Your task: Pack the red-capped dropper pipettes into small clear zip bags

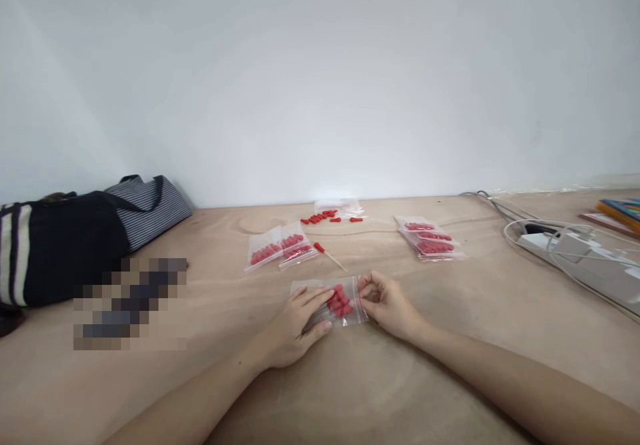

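A clear zip bag [345, 318] with several small red rubber pieces [341, 301] inside lies flat on the wooden table in front of me. My left hand [303, 321] rests on the bag's left part, fingers stretched out, fingertips beside the red pieces. At the right end, by the bag's zip strip, the fingers of my right hand [383, 301] are curled and pinch the edge. Just beyond the bag is a thin pale stick [334, 259] with a red piece [319, 247] on its end.
Filled zip bags [265, 248] lie at the back left of centre, and a stack of filled bags [433, 241] to the right. Loose red pieces [317, 218] sit near the wall. A black bag [75, 245] stands left; a power strip [590, 258] with cables is right.
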The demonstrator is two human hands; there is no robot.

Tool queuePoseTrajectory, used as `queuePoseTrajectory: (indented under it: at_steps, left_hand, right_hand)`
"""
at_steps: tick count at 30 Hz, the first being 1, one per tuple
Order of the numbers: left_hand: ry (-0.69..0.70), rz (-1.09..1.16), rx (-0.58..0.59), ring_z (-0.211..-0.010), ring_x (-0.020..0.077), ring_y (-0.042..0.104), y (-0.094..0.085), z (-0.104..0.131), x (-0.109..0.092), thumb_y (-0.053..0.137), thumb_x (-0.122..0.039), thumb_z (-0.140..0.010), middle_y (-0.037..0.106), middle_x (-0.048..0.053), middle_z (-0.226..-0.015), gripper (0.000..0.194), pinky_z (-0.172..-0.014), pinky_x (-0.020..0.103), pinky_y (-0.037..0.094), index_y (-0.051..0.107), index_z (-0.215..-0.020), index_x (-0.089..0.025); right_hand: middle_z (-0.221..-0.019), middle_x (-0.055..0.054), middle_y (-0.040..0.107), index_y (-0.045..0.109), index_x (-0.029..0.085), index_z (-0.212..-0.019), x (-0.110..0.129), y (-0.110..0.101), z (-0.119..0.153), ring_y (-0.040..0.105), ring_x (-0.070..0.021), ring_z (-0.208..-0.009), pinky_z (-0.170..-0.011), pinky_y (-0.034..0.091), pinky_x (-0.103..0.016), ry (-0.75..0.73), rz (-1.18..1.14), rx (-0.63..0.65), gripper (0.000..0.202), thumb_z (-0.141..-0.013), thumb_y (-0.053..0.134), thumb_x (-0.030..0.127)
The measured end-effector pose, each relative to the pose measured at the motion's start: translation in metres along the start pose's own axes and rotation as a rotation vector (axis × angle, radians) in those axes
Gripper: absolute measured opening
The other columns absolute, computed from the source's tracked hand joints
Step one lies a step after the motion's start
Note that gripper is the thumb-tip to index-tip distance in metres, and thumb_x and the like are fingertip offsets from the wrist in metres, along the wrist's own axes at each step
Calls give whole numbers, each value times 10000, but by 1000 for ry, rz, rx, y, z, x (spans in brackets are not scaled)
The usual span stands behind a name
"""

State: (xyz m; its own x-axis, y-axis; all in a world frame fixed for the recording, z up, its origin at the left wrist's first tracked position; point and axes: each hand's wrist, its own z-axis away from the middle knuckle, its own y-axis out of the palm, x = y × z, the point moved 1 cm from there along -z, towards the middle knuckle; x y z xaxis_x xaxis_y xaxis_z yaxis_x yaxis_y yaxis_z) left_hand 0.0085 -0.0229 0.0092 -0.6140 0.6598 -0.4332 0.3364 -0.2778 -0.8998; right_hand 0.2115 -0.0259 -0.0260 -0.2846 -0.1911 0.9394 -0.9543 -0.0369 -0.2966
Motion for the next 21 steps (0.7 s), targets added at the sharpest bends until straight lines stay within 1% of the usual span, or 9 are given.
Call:
queuePoseTrajectory:
  at_steps: [2, 6, 7, 9, 11, 14, 17, 19, 21]
  left_hand:
    - [6, -2, -3, -1255, 217, 285, 0, 0, 1, 408, -332, -869, 354, 39, -1359, 453, -1048, 440, 200, 318, -1300, -228]
    - [23, -19, -10, -1261, 224, 275, 2, 0, 4, 400, -341, -873, 345, 44, -1364, 446, -1049, 453, 178, 324, -1298, -232]
    - [25, -22, -11, -1261, 229, 273, 3, 0, 4, 394, -342, -875, 342, 40, -1366, 444, -1050, 469, 156, 317, -1301, -244]
    - [23, -26, -12, -1261, 238, 275, 4, 0, 6, 382, -354, -880, 341, 31, -1366, 439, -1047, 504, 107, 305, -1304, -268]
    - [19, -25, -16, -1259, 241, 279, 5, -1, 7, 375, -369, -881, 347, 27, -1364, 437, -1041, 524, 79, 302, -1303, -281]
    - [14, -18, -2, -1259, 230, 281, 5, 0, 7, 387, -368, -876, 355, 25, -1359, 441, -1042, 524, 67, 302, -1301, -282]
    - [5, -12, 15, -1259, 221, 282, 4, 0, 6, 397, -364, -873, 364, 27, -1353, 441, -1047, 511, 68, 313, -1296, -270]
    - [9, -7, 17, -1256, 222, 290, 3, 1, 5, 397, -369, -871, 375, 33, -1346, 441, -1047, 508, 74, 319, -1292, -264]
    - [20, -1, 19, -1250, 224, 302, 3, 1, 5, 403, -366, -868, 389, 37, -1337, 444, -1044, 511, 83, 319, -1292, -265]
  right_hand:
    - [-604, 39, 554, 494, 184, -755, 1, -2, -3, 488, -72, -498, -466, 388, -181, -11, 7, 10, 200, -638, 639, 255]
    - [-594, 57, 552, 534, 187, -840, 1, -17, -24, 412, -51, -394, -342, 310, -155, 113, -75, 288, 261, -611, 636, 260]
    - [-577, 53, 554, 554, 176, -808, 0, -23, -33, 407, -50, -388, -338, 301, -155, 142, -60, 272, 241, -598, 640, 255]
    - [-489, 59, 513, 573, 155, -705, -2, -32, -54, 390, -48, -375, -356, 303, -163, 179, 9, 132, 154, -594, 637, 240]
    - [-483, 52, 512, 565, 150, -651, -5, -33, -77, 409, -53, -400, -392, 324, -172, 186, 41, 57, 123, -614, 625, 251]
    - [-581, 19, 577, 572, 148, -634, -7, -19, -105, 492, -76, -506, -476, 378, -185, 190, 97, 20, 146, -577, 664, 246]
    - [-639, -3, 594, 570, 153, -676, -3, 3, -121, 527, -113, -582, -503, 389, -203, 214, 169, 7, 254, -507, 721, 269]
    - [-626, -14, 587, 560, 159, -700, 0, 16, -128, 537, -148, -602, -489, 382, -221, 236, 219, 1, 334, -450, 753, 267]
    - [-575, -20, 570, 555, 161, -681, 4, 26, -133, 542, -181, -595, -467, 369, -236, 242, 255, 23, 342, -416, 763, 217]
